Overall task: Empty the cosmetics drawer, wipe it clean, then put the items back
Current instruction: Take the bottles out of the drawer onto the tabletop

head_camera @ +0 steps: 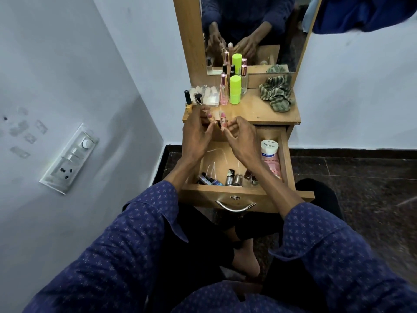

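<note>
The wooden drawer [286,159] is pulled out below the dressing table top [259,111]. Several small nail polish bottles [230,178] lie along its front wall, and a pink tube with a white cap [270,154] lies at its right side. Both hands are raised over the drawer's back edge. My left hand [196,134] pinches a small pinkish item [210,116]. My right hand [241,141] pinches a small pink stick with a picture on it [223,120]. On the top stand a neon green bottle [235,89], a pink perfume bottle [223,91] and a black-capped nail polish [188,102].
A striped green cloth [276,92] lies crumpled at the top's right rear. A mirror [248,30] rises behind the table. A clear box with pads [208,96] sits at the left. A switchboard [70,158] is on the left wall. My crossed legs are below the drawer.
</note>
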